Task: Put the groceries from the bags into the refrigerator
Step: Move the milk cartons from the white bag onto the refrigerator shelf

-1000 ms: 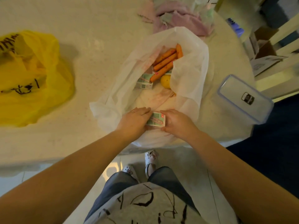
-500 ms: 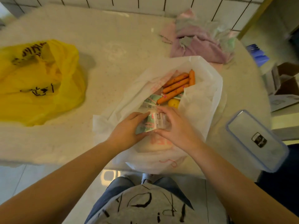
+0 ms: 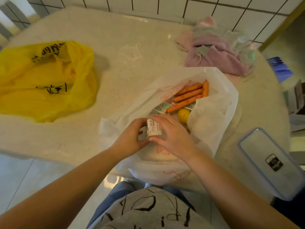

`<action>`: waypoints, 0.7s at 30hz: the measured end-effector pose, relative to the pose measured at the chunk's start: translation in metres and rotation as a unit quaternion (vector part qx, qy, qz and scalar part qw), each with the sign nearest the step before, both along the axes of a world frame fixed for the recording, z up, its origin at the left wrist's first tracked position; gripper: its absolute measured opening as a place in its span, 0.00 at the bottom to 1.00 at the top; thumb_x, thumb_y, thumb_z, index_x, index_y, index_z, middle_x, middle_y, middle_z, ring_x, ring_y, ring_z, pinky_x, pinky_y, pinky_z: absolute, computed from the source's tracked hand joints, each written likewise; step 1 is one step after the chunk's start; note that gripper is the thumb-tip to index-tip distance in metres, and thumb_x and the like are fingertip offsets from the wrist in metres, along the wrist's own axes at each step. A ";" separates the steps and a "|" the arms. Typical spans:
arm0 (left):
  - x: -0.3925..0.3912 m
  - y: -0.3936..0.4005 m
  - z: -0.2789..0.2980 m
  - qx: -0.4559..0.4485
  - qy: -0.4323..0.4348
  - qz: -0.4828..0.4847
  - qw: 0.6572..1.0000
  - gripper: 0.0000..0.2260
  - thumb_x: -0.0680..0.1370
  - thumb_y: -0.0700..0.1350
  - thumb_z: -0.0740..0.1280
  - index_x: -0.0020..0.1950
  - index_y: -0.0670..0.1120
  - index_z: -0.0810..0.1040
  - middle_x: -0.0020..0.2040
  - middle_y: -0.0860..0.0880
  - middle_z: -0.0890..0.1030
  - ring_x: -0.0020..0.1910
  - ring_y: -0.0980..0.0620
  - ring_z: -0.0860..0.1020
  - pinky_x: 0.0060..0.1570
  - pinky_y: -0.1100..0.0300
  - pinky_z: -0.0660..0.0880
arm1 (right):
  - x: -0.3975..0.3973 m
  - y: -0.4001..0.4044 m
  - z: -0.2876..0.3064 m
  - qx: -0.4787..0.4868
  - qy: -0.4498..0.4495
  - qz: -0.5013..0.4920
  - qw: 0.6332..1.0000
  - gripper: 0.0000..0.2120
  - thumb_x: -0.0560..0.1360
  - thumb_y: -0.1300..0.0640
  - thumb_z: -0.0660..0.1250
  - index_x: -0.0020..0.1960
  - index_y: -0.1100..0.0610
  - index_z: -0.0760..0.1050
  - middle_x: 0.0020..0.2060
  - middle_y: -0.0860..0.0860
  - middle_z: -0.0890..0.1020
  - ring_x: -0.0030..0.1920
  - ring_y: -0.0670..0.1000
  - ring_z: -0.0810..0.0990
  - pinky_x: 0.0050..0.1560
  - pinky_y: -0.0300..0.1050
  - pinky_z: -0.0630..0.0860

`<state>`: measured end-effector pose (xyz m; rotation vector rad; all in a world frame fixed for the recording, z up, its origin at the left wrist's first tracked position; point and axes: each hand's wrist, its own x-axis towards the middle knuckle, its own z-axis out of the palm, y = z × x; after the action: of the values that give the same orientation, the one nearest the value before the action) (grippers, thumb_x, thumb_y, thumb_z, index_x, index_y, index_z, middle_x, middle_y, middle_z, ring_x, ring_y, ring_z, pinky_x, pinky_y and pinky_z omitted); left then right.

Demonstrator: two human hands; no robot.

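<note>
A white plastic bag (image 3: 212,113) lies open on the pale table (image 3: 128,52) in front of me. Inside it are orange sausages (image 3: 188,96), a yellow lemon (image 3: 183,115) and small green-and-white cartons (image 3: 162,106). Over the bag's near side, my left hand (image 3: 132,138) and my right hand (image 3: 173,134) together hold a small carton (image 3: 153,128), fingers curled round its two ends. Its white printed side faces up. A yellow plastic bag (image 3: 46,80) sits bunched at the table's left.
A pink and purple cloth heap (image 3: 219,52) lies at the back right by the tiled wall. A clear, blue-rimmed container lid (image 3: 270,162) rests at the table's right edge. Blue items (image 3: 280,70) and boxes stand beyond the right edge.
Both hands have carried the small carton from the bag's near edge farther in over the bag, and it has turned so its white side faces up. The view has tilted up.
</note>
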<state>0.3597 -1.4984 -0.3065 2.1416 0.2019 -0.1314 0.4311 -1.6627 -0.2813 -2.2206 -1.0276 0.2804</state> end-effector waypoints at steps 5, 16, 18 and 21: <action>0.000 0.003 0.021 -0.009 -0.020 -0.036 0.999 0.29 0.71 0.45 0.74 0.64 0.62 0.61 0.58 0.65 0.69 0.56 0.74 0.67 0.56 0.72 0.69 | 0.003 -0.002 0.000 0.026 0.011 0.023 0.999 0.29 0.72 0.42 0.64 0.69 0.53 0.69 0.66 0.48 0.71 0.67 0.44 0.67 0.66 0.37 0.64; 0.052 0.058 0.037 0.374 -0.217 -0.150 0.889 0.18 0.77 0.37 0.61 0.67 0.43 0.73 0.66 0.44 0.75 0.66 0.42 0.72 0.66 0.47 0.63 | 0.063 -0.014 0.005 -0.025 -0.058 -0.042 0.997 0.22 0.76 0.50 0.62 0.68 0.56 0.70 0.67 0.51 0.71 0.69 0.47 0.65 0.67 0.31 0.55; 0.073 0.060 0.022 0.439 -0.200 -0.248 0.840 0.24 0.72 0.33 0.68 0.67 0.43 0.72 0.68 0.44 0.73 0.68 0.41 0.69 0.66 0.45 0.60 | 0.072 -0.011 0.001 -0.060 -0.066 -0.044 0.995 0.21 0.76 0.54 0.65 0.68 0.55 0.70 0.68 0.50 0.70 0.70 0.49 0.65 0.67 0.37 0.56; 0.092 0.053 0.016 0.471 -0.183 -0.328 0.798 0.24 0.75 0.39 0.66 0.71 0.48 0.68 0.72 0.46 0.68 0.72 0.43 0.64 0.69 0.46 0.57 | 0.079 -0.007 -0.004 -0.091 -0.088 -0.039 0.991 0.21 0.76 0.56 0.66 0.68 0.56 0.70 0.68 0.52 0.70 0.69 0.51 0.66 0.67 0.38 0.57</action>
<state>0.4519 -1.4450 -0.2906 3.0833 -0.9085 0.0017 0.5099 -1.6699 -0.2855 -2.4795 -1.0395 0.1507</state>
